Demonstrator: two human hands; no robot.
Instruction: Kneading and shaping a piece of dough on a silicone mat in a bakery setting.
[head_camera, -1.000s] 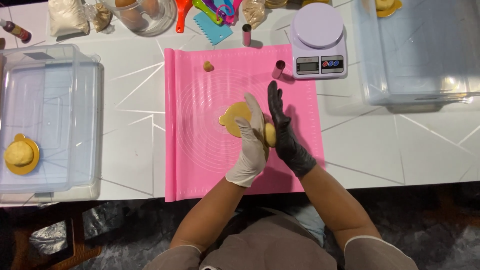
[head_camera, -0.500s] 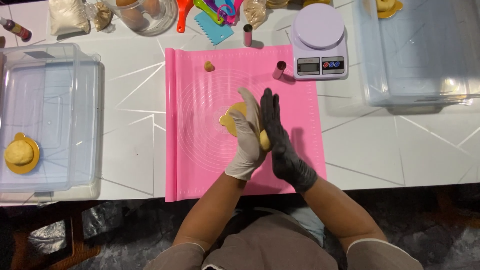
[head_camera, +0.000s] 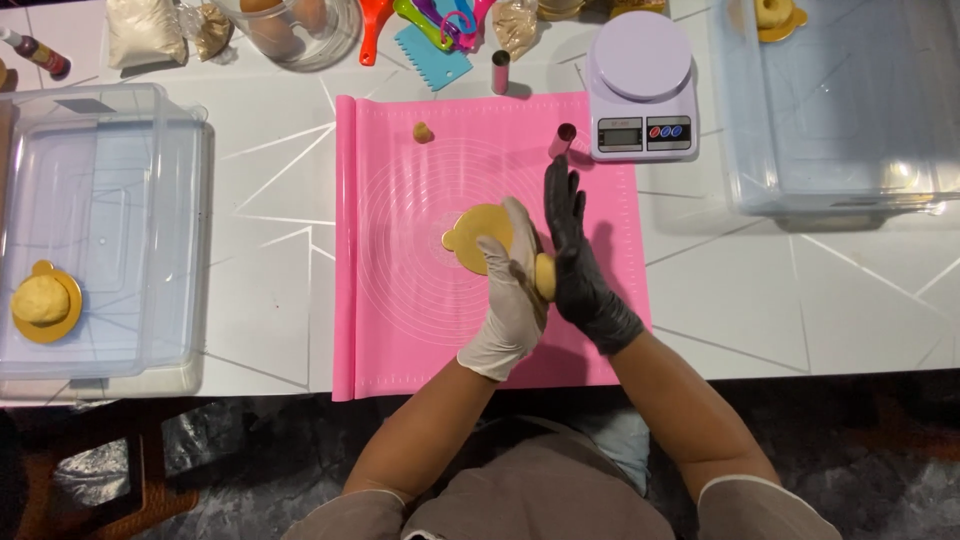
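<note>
My left hand (head_camera: 512, 295), in a white glove, and my right hand (head_camera: 578, 262), in a black glove, press palm to palm over a pink silicone mat (head_camera: 400, 300). A yellow dough ball (head_camera: 545, 276) is squeezed between the two palms, with only its edge showing. Just left of my hands a round gold cake board (head_camera: 474, 234) lies on the mat, partly hidden by my left fingers. A small dough lump (head_camera: 423, 132) sits near the mat's far edge.
A lilac kitchen scale (head_camera: 641, 85) stands at the mat's far right corner, with a small metal ring cutter (head_camera: 562, 140) beside it. A clear bin (head_camera: 95, 230) on the left holds a dough piece on a gold board (head_camera: 42, 303). Another clear bin (head_camera: 850, 110) stands right.
My right hand has slid forward against my left, then a little back and right, rolling the dough ball between the palms. The rest has not moved.
</note>
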